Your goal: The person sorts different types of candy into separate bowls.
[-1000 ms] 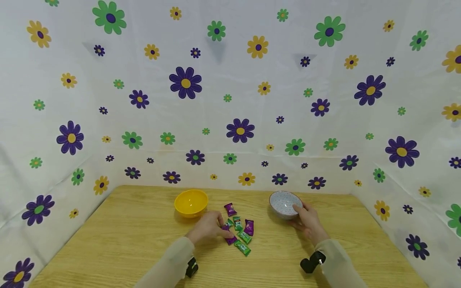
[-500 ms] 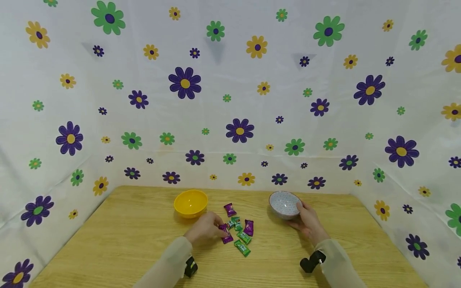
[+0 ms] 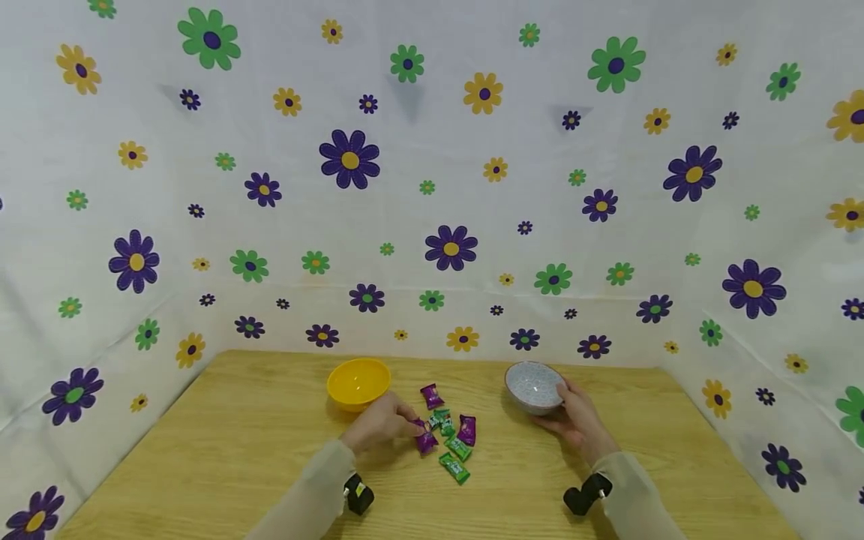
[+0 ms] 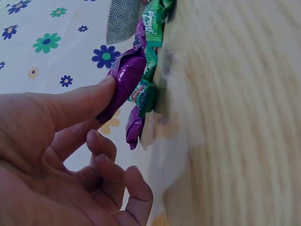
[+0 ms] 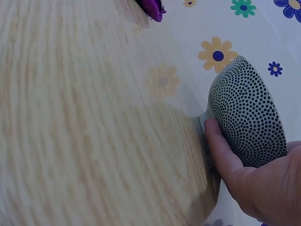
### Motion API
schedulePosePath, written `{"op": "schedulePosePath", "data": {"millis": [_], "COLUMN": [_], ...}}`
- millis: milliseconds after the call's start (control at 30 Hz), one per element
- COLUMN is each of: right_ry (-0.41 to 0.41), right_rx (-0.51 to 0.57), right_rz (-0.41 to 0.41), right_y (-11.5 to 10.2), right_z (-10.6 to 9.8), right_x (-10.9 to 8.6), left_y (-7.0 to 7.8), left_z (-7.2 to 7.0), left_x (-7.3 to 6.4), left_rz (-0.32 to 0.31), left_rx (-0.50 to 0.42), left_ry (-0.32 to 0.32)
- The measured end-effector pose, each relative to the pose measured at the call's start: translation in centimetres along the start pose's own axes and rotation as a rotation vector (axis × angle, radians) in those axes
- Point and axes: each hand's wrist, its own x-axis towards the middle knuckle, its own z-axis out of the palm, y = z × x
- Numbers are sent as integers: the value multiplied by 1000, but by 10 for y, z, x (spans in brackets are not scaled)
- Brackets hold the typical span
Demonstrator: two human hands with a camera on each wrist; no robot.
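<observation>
Several wrapped candies, purple and green, lie in a loose pile at the table's middle. My left hand pinches a purple candy at the pile's left edge. In the left wrist view the thumb presses that purple candy, with the other fingers curled below it. A yellow bowl stands just behind the left hand. My right hand grips the side of a small dotted grey bowl. In the right wrist view the thumb lies against the dotted bowl.
A wooden table is walled on three sides by white sheeting with flower prints. One purple candy lies apart, behind the pile. Bare wood shows to the left of the yellow bowl and right of the dotted bowl.
My left hand has closed on the purple candy and drawn it slightly up and back from the pile's near-left edge. The right hand stays on the dotted bowl.
</observation>
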Motion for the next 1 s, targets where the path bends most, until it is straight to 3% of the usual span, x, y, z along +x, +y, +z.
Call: {"op": "schedulePosePath", "data": {"millis": [300,633,900,1000], "right_ry": [2,20,23,23], "right_rx": [39,35,57,45], "right_rz": [8,26,35,41], "right_y": [-2,0,-2,-1], "right_z": [0,-1,-1,-1], "right_x": [1,-1,1,1], "left_y": [11,18,39,42], "left_z": [-4,9,22,29], "left_x": [14,30,42,49], "left_rz": [-37,-115,-21,-23], "left_rx": [-82,-212,-253,-294], "left_ry": [25,75,92,112]}}
